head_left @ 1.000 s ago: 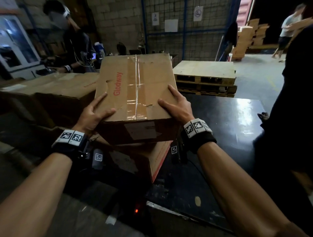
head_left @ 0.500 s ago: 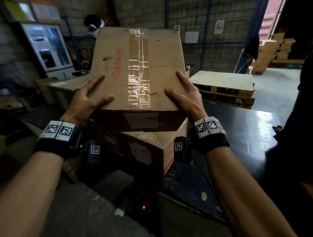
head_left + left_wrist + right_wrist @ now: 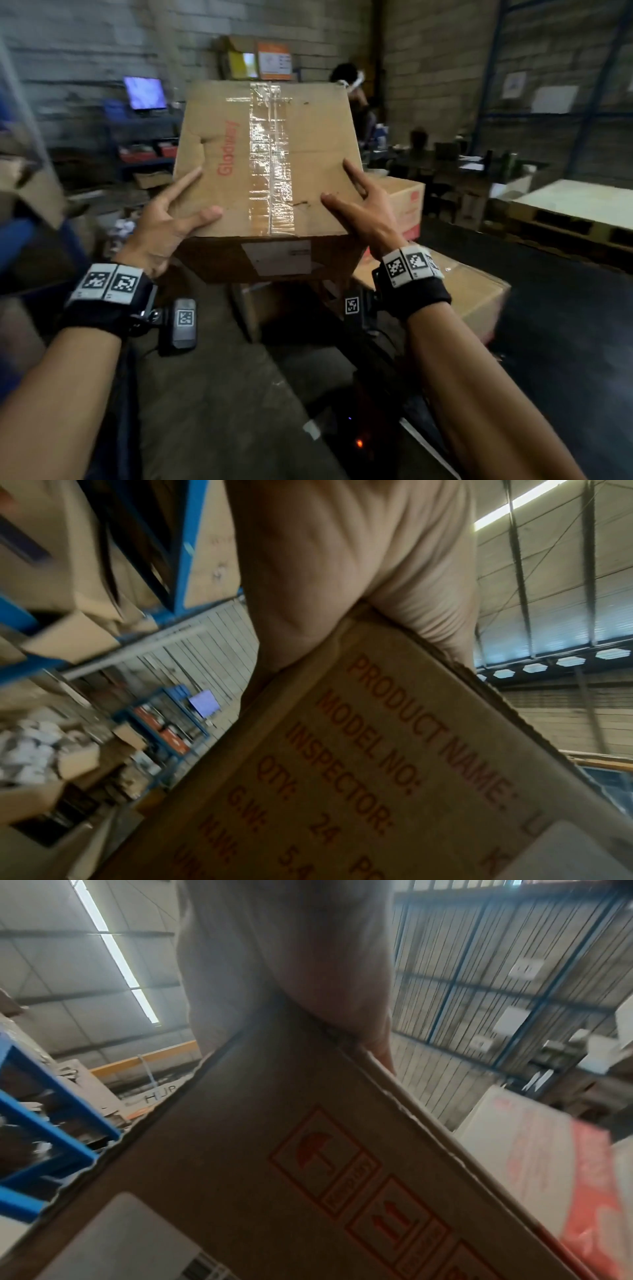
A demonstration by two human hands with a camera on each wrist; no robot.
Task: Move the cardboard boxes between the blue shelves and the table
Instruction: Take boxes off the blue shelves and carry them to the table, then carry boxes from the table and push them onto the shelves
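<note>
A brown cardboard box (image 3: 267, 161) with a clear tape strip and red "Glodway" print is held up in the air in front of me. My left hand (image 3: 168, 222) grips its near left corner, thumb on the top face. My right hand (image 3: 363, 212) grips the near right corner the same way. In the left wrist view the left hand (image 3: 342, 561) clasps the top edge of the box (image 3: 359, 777) above its printed side. In the right wrist view the right hand (image 3: 284, 947) wraps over the edge of the box (image 3: 274, 1150). Blue shelves (image 3: 186, 547) holding boxes stand to my left.
The dark table (image 3: 565, 325) lies to the right, with a brown box (image 3: 479, 294) and a red-printed box (image 3: 407, 205) on it. A wooden pallet (image 3: 565, 209) sits behind. Another person (image 3: 349, 78) stands at the back near a lit monitor (image 3: 145, 92).
The box has come up off the stack on the table and swung left with both hands still gripping it. The view has turned left, away from the table.
</note>
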